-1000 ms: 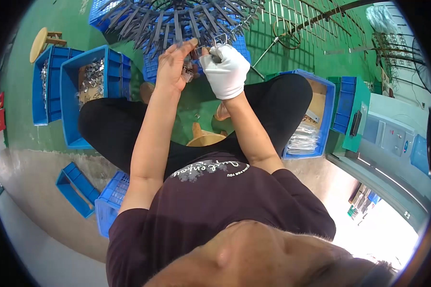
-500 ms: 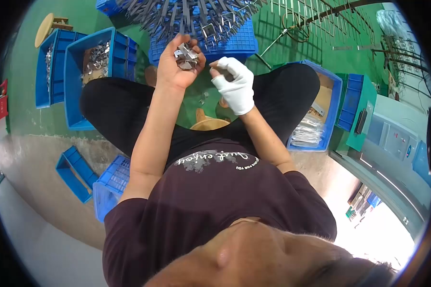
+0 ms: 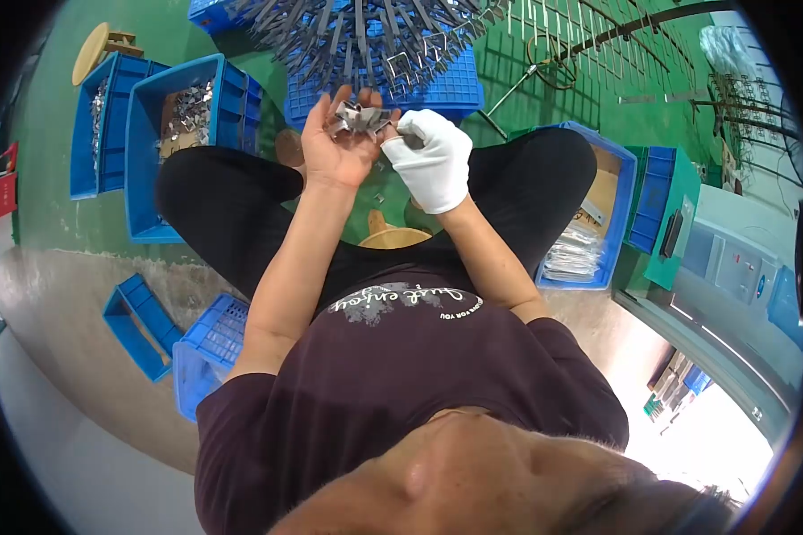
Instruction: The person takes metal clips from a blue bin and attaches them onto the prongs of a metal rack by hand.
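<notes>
My bare left hand is turned palm up, with several small bent sheet-metal pieces cupped in it. Its fingers curl loosely behind the shiny pile. My right hand, in a white glove with bare fingertips, sits against the right side of that pile. Its thumb and finger pinch one of the metal pieces at the edge. Just beyond both hands stands a round rack of dark metal prongs, with some bent metal pieces hanging on its right side.
Blue bins with small metal pieces stand at the left. By my right knee is a blue bin holding a stack of bagged flat items. A blue crate lies under the rack. A wooden stool shows between my legs.
The fingers of my left hand have opened out around the metal pieces. My right hand has moved left to the pile and now pinches a piece there.
</notes>
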